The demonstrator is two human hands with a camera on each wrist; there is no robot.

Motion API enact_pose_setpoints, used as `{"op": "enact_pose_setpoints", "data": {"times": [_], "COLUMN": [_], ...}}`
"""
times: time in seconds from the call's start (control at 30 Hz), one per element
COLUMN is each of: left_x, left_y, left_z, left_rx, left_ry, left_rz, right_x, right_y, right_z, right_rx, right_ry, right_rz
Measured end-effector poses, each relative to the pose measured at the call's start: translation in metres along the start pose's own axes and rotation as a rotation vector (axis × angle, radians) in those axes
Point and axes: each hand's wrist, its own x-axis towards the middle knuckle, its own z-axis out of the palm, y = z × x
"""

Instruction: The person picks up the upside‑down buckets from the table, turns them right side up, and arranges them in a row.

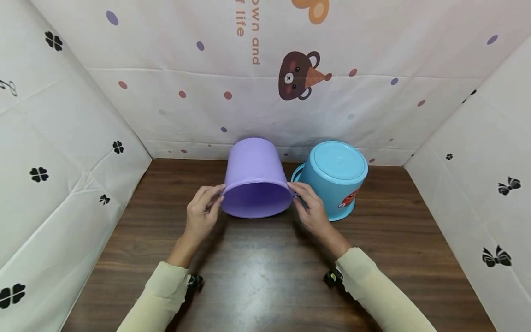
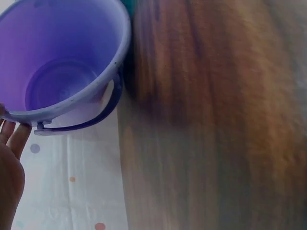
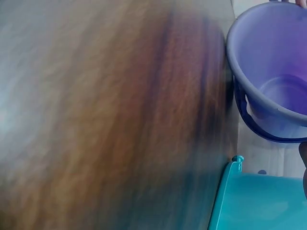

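Note:
A purple bucket (image 1: 255,159) is tilted over so that its mouth faces me. My left hand (image 1: 202,212) grips the rim at its left side, thumb and fingers pinching the edge. On the opposite side my right hand (image 1: 311,210) holds the rim the same way, close to the blue bucket. The purple bucket's handle (image 2: 106,112) hangs below the rim in the left wrist view. Inside, the bucket shows only its bare bottom. Just right of it, a light blue bucket (image 1: 338,163) stands upside down, its base facing up and a red label (image 1: 349,199) on its side.
Both buckets are at the back of a dark wooden table (image 1: 257,263). Behind them rises a white cloth wall (image 1: 174,115) printed with dots and a bear. White patterned sheets border the left side (image 1: 62,198) and the right side (image 1: 469,184).

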Motion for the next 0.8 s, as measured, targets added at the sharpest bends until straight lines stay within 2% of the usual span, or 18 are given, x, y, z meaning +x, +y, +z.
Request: {"op": "enact_pose_setpoints", "data": {"times": [0.1, 0.23, 0.47, 0.67, 0.8], "left_x": [-0.004, -0.011, -0.021, -0.018, -0.014], "left_y": [-0.002, -0.008, -0.013, -0.007, -0.003], "left_z": [0.000, 0.001, 0.002, 0.001, 0.001], "left_rx": [0.038, 0.074, 0.044, 0.028, 0.024], "left_ry": [-0.017, -0.039, -0.028, 0.002, 0.003], "left_rz": [0.020, 0.012, -0.031, -0.025, 0.011], "right_x": [-0.003, -0.007, -0.011, -0.013, -0.012], "right_y": [0.003, 0.007, 0.009, 0.007, 0.006], "right_z": [-0.001, -0.001, 0.004, 0.007, 0.005], "right_rx": [-0.021, -0.050, -0.108, -0.100, -0.094], "right_ry": [-0.018, -0.029, -0.022, 0.004, 0.020], "right_rz": [-0.004, -0.009, -0.027, -0.085, -0.099]}}
